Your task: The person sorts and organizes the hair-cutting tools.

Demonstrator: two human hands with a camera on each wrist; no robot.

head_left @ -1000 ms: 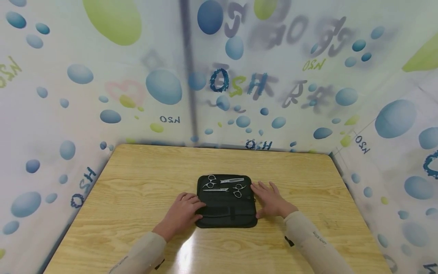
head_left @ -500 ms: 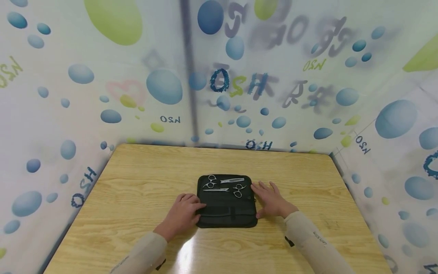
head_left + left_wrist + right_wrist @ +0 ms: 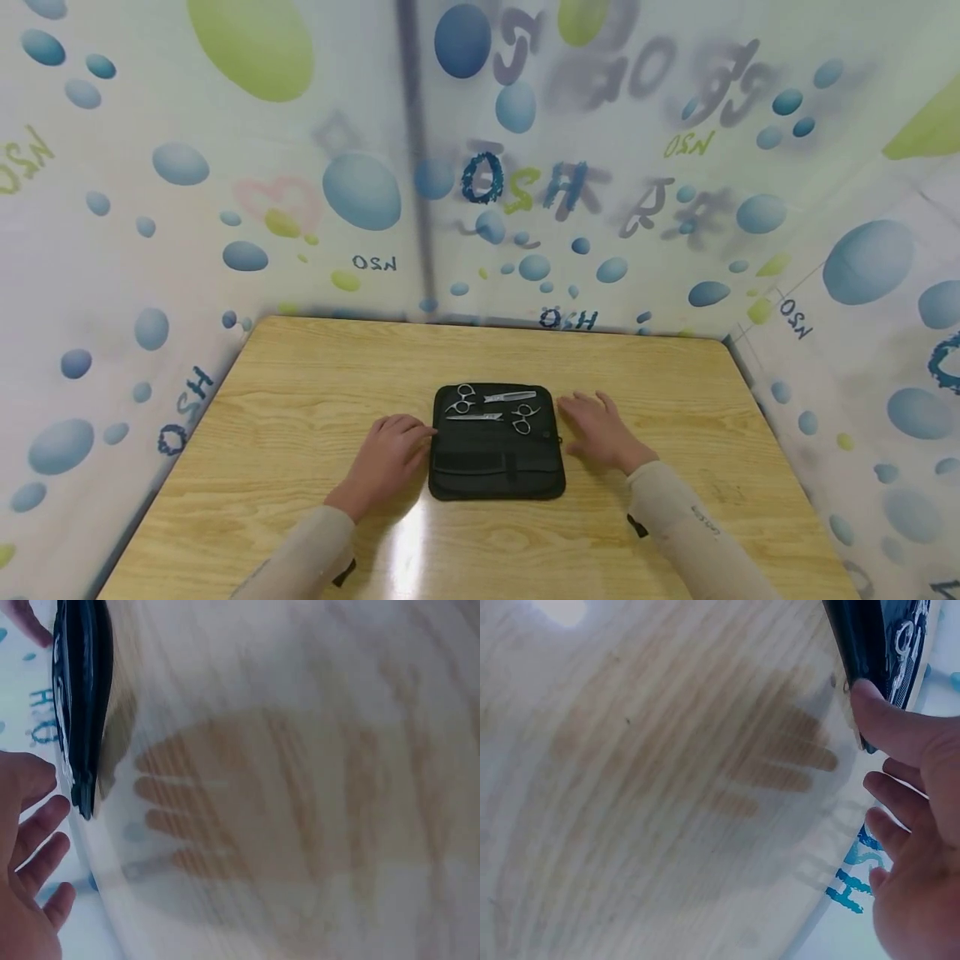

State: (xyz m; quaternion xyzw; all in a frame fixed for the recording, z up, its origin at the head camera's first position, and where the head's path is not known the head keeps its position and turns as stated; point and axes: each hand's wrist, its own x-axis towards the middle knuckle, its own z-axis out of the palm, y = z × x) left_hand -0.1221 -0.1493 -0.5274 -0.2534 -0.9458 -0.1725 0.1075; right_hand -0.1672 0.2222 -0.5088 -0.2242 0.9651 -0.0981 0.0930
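Observation:
A black case (image 3: 472, 435) lies open and flat on the table in the head view. Two pairs of silver hairdressing scissors lie in its far half: one has its finger rings (image 3: 465, 398) at the left, the other its rings (image 3: 522, 418) at the right. My left hand (image 3: 386, 457) is beside the case's left edge, fingers loosely bent and holding nothing. On the other side my right hand (image 3: 600, 429) hovers by the right edge with fingers spread. Both wrist views show the case's edge, (image 3: 82, 697) dark and thin, near each hand.
The wooden table (image 3: 315, 375) extends around the case on all sides. Patterned white curtain walls (image 3: 480, 250) stand behind it and at both sides. A bright reflection shows on the tabletop in front of the case.
Both hands have come away from the case's edges, the left one moving left and the right one slightly right. The case and scissors stay in place.

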